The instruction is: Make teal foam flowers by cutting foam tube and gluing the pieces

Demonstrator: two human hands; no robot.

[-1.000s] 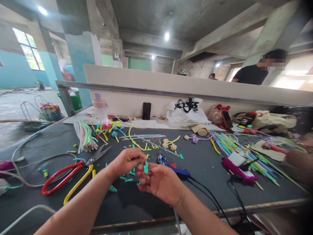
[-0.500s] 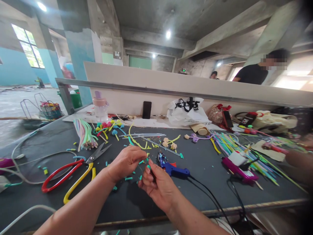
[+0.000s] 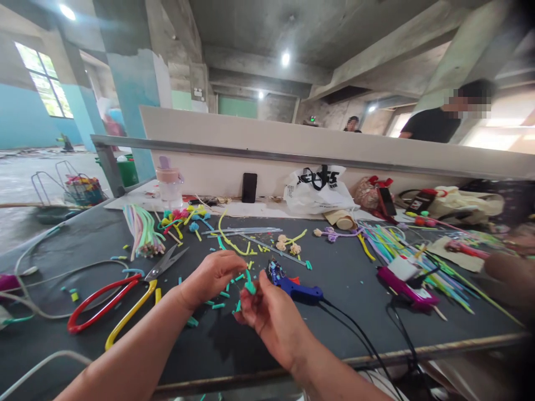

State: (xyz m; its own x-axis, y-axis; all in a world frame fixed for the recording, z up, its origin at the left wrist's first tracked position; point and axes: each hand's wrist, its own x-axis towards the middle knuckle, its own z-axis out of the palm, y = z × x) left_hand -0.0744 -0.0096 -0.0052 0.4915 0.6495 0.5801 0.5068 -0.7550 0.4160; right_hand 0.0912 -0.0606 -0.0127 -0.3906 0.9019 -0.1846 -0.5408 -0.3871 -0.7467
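A small teal piece point(image 3: 249, 283) is pinched in the fingers of my right hand point(image 3: 271, 317), low over the middle of the dark table. Just to its left, my left hand point(image 3: 215, 275) has its fingers bent towards the piece's upper end; whether they grip it is hard to make out. Short teal bits point(image 3: 218, 306) lie around and beneath both hands. To the right of my right hand rests a blue glue gun point(image 3: 301, 291). Large scissors point(image 3: 144, 284) with red and yellow handles lie open left of my left hand.
Behind are a bundle of pastel stems point(image 3: 142, 234), a bottle point(image 3: 169, 186), a phone point(image 3: 249, 187) and a white bag point(image 3: 318, 189). On the right are a magenta glue gun point(image 3: 407, 287), more stems point(image 3: 438, 278) and another person's blurred hand point(image 3: 507, 278).
The teal piece now shows more fully between my hands, standing up from my right fingers. My left fingers have parted slightly from my right hand. The view has shifted slightly.
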